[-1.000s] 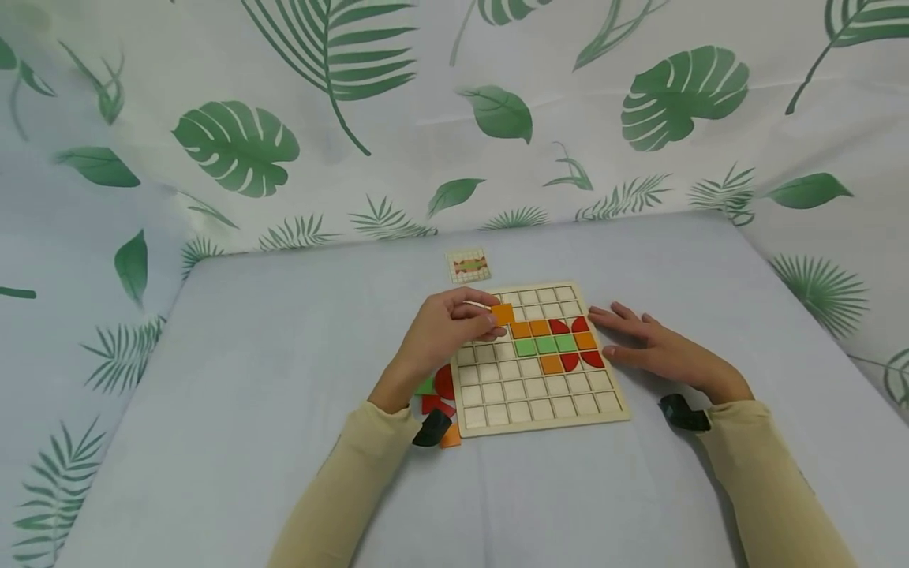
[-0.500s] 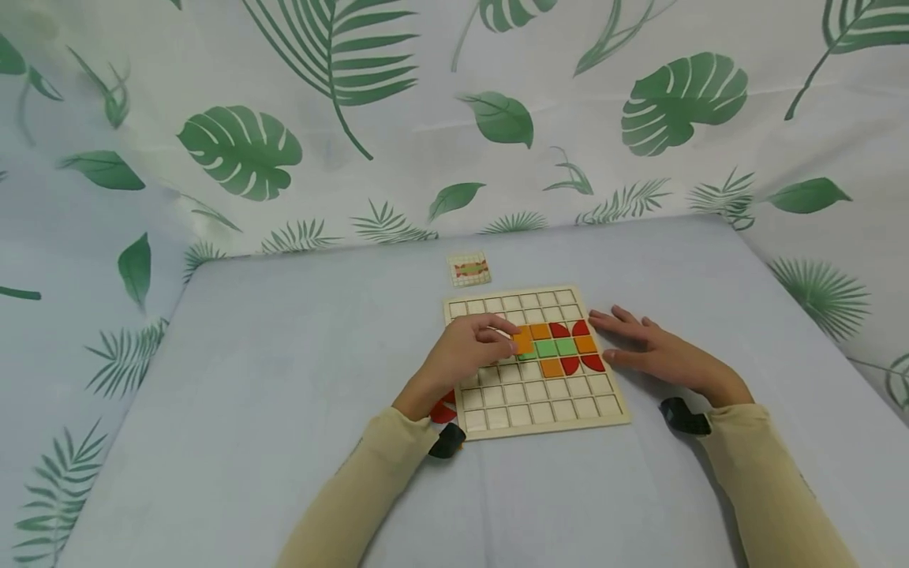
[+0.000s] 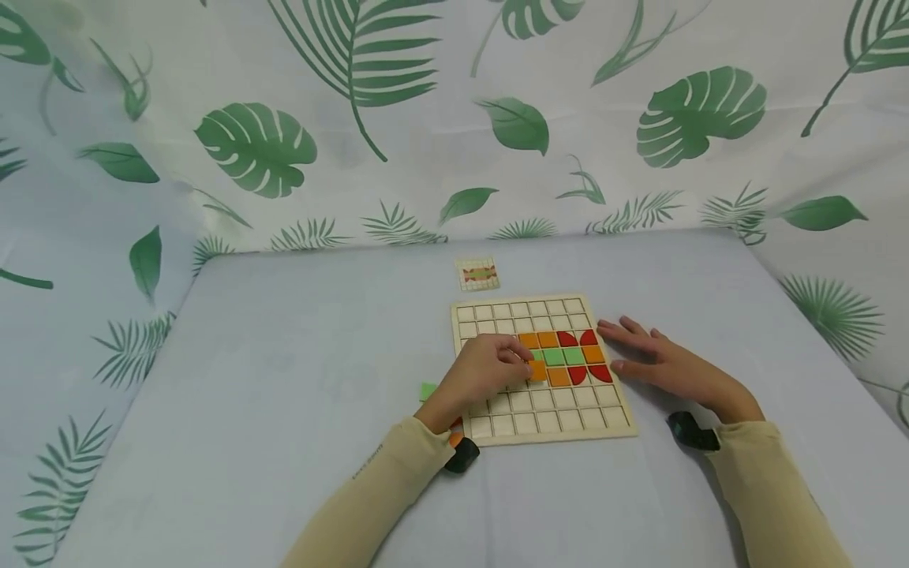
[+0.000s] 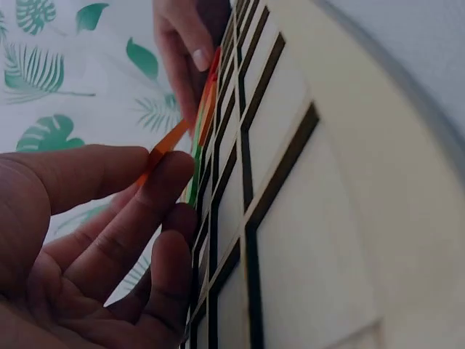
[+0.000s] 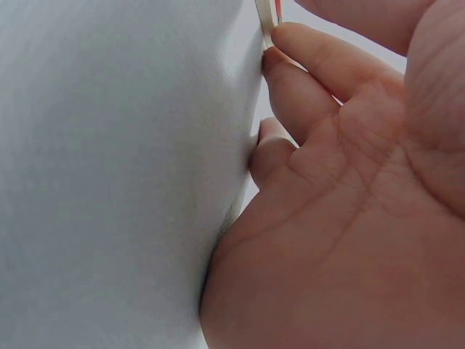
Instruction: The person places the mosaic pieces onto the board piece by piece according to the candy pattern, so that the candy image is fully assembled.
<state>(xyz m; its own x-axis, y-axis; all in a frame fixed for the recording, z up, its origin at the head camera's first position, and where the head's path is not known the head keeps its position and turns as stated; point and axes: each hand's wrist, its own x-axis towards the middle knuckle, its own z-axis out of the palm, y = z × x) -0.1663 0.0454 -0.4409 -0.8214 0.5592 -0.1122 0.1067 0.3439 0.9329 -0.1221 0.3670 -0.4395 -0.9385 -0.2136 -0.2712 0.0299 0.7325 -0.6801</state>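
My left hand (image 3: 484, 369) pinches an orange square tile (image 3: 537, 371) between thumb and fingers, low over the wooden grid board (image 3: 543, 424). In the left wrist view the same orange tile (image 4: 166, 147) is tilted off the board's surface. Green square tiles (image 3: 563, 357) form a row on the board, with orange tiles (image 3: 548, 340) above and below. Red curved pieces (image 3: 588, 338) lie at the row's right end around another orange tile. My right hand (image 3: 675, 368) rests on the table with relaxed fingers, fingertips right at the board's right edge.
A small pattern card (image 3: 479, 274) lies behind the board, showing a red, orange and green design on a grid. Loose pieces, among them a green tile (image 3: 428, 391), lie left of the board, partly hidden by my left forearm. A leaf-print cloth (image 3: 521, 126) hangs behind the table.
My left hand has moved with the orange tile from the board's upper left, past the green row, to just below it. The right hand stays by the board's edge. The view has shifted slightly.
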